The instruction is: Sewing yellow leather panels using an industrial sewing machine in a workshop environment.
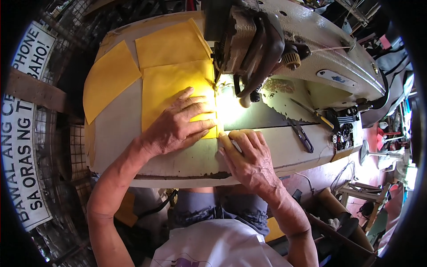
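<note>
Yellow fabric: lying flat, long axis running up-frame toward the sewing machine.
Left hand: open, pressing fabric.
Right hand: curled at table edge; grip unclear.
Scissors: lying centre-right.

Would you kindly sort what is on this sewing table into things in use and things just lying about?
In use: yellow fabric piece under the left hand; sewing machine; right hand at the table edge.
Lying about: second yellow piece; scissors; screwdriver.
</note>
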A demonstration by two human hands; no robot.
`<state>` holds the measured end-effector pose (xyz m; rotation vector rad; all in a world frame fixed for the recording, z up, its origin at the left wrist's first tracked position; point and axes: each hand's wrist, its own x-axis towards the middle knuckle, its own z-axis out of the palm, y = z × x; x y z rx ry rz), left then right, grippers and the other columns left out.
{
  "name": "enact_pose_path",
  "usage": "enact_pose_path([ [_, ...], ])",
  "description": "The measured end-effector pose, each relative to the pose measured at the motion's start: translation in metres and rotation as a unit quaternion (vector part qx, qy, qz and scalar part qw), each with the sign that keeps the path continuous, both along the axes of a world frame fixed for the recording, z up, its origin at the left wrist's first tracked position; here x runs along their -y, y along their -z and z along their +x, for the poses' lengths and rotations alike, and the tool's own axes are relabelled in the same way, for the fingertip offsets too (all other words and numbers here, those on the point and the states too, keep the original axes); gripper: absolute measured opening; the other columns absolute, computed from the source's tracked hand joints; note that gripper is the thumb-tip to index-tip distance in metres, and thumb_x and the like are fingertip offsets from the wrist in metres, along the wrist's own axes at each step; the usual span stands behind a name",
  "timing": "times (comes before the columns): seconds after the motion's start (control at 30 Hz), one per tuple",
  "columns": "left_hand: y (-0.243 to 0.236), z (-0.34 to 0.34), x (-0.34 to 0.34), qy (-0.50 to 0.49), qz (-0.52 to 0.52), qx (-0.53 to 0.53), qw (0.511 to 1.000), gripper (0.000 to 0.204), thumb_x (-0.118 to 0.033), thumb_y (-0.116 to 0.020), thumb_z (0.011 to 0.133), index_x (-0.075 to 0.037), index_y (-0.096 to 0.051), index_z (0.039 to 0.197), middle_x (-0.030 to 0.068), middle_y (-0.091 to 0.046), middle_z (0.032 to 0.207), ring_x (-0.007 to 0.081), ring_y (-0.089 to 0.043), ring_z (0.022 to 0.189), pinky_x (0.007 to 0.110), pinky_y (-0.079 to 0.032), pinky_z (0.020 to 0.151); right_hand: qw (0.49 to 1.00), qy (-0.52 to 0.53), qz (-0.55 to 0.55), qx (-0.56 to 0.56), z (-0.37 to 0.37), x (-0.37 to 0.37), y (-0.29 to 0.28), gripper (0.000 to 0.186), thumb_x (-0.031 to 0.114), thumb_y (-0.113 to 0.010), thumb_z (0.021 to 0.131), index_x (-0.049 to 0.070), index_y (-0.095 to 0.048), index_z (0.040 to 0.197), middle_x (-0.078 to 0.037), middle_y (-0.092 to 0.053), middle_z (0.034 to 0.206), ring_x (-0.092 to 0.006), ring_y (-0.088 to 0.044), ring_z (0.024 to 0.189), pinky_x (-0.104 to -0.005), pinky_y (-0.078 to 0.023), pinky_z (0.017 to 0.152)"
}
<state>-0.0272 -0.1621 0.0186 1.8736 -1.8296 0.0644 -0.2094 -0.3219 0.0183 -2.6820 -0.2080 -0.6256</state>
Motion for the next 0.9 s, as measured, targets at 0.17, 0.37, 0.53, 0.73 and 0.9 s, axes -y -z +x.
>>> enact_pose_path([
  [0.17,0.004,0.014,0.004,0.000,0.019,0.002,1.000,0.024,-0.021,-0.068,0.089,-0.012,-0.074,0.111,0.0090,-0.064,0.121,0.0282,-0.055,0.125,0.052,-0.033,0.117,1.000,-0.003,-0.014,-0.002,0.013,0.007,-0.001,0.035,0.010,-0.077,0.080,0.000,-0.068,0.112,-0.010,-0.061,0.102,-0.0274,-0.059,0.092,-0.0398,-0.047,0.079],
  [0.37,0.003,0.030,0.009,-0.001,0.016,-0.023,1.000,0.023,-0.018,-0.068,0.089,-0.009,-0.074,0.109,0.0097,-0.062,0.124,0.0277,-0.053,0.128,0.052,-0.032,0.119,0.999,0.016,-0.034,-0.019,0.024,0.012,0.005,0.036,0.018,-0.070,0.087,-0.001,-0.065,0.117,-0.013,-0.058,0.112,-0.0281,-0.057,0.106,-0.0428,-0.045,0.086],
  [0.53,0.009,0.045,0.012,-0.004,0.019,-0.016,1.000,0.022,-0.016,-0.071,0.086,-0.008,-0.073,0.106,0.0100,-0.061,0.123,0.0283,-0.053,0.129,0.053,-0.032,0.119,0.998,0.012,-0.033,-0.042,0.042,0.018,-0.004,0.033,0.015,-0.071,0.087,0.002,-0.066,0.117,-0.011,-0.060,0.104,-0.0291,-0.060,0.088,-0.0402,-0.046,0.077],
  [0.73,0.010,0.061,0.025,0.007,0.006,-0.029,1.000,0.025,-0.015,-0.073,0.084,-0.009,-0.071,0.108,0.0060,-0.062,0.121,0.0264,-0.054,0.129,0.054,-0.033,0.118,0.994,0.035,-0.033,-0.094,0.050,0.020,-0.003,0.034,0.017,-0.070,0.088,0.003,-0.066,0.119,-0.012,-0.060,0.104,-0.0297,-0.061,0.085,-0.0403,-0.047,0.077],
  [0.9,0.014,0.073,0.028,-0.006,0.003,-0.026,1.000,0.024,-0.014,-0.074,0.083,-0.010,-0.070,0.106,0.0043,-0.062,0.119,0.0253,-0.055,0.127,0.052,-0.036,0.116,0.988,0.123,-0.062,-0.067,0.005,0.037,-0.006,0.039,0.024,-0.075,0.085,0.011,-0.065,0.121,-0.013,-0.055,0.116,-0.0310,-0.053,0.109,-0.0446,-0.045,0.091],
])
